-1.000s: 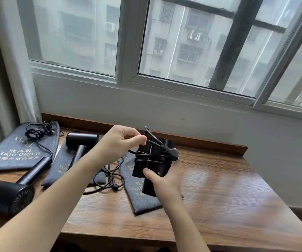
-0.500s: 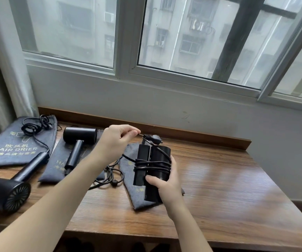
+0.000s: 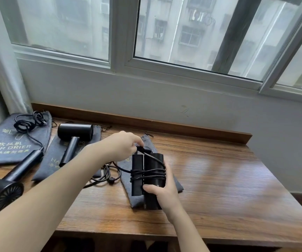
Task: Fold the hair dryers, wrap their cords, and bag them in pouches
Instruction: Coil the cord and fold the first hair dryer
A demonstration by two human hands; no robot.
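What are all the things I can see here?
Folded hair dryer: one, black, cord wound round it, over the right pouch.
Unfolded hair dryers: two, black, on the table's left side.
Pouches: three, grey, flat on the table.
Table: one, brown wood, under the window.
Window: white frame, behind the table.
Left hand: pinches the plug.
Right hand: grips the folded dryer.

Far-left grey pouch [image 3: 10,140] is showing "吹风机" above "HAIR DRIER"; line beneath illegible. Middle pouch [image 3: 55,160] print is reading only partly: "HA".
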